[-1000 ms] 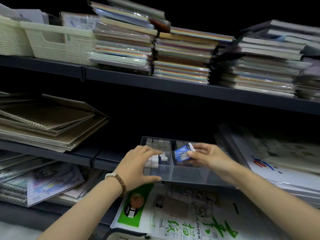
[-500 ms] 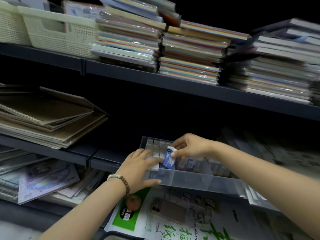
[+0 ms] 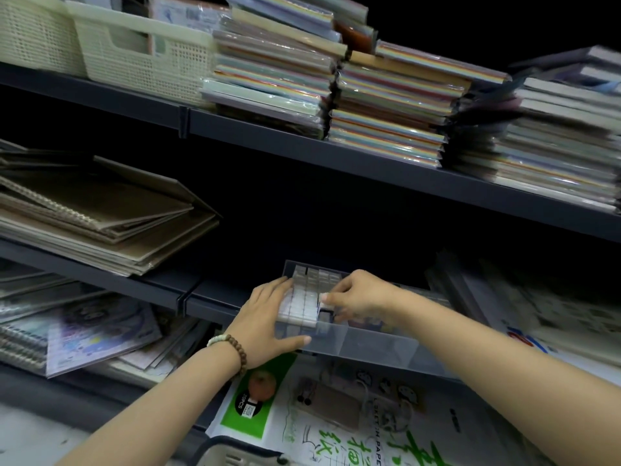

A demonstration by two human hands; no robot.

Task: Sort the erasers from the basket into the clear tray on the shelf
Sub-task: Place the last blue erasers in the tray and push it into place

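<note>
The clear tray [image 3: 376, 348] sits on the middle shelf, its left compartment packed with rows of white erasers [image 3: 302, 302]. My left hand [image 3: 265, 321] lies flat against the tray's left end, fingers straight over the rows and thumb along the front wall. My right hand [image 3: 356, 297] reaches down into the tray just right of those rows. Its thumb and fingers curl round an eraser [image 3: 324, 314] that is mostly hidden beneath them. The rim of the basket [image 3: 228, 454] shows at the bottom edge.
Sketch paper packs [image 3: 336, 418] lie below the tray. Brown spiral sketchbooks [image 3: 100, 216] are stacked on the shelf to the left. Cream baskets [image 3: 141, 52] and coloured paper stacks [image 3: 386, 105] fill the upper shelf, which overhangs the tray.
My right hand carried the blue-sleeved eraser left and down into the tray beside the rows. My left hand slid further onto the rows, and the view shifted.
</note>
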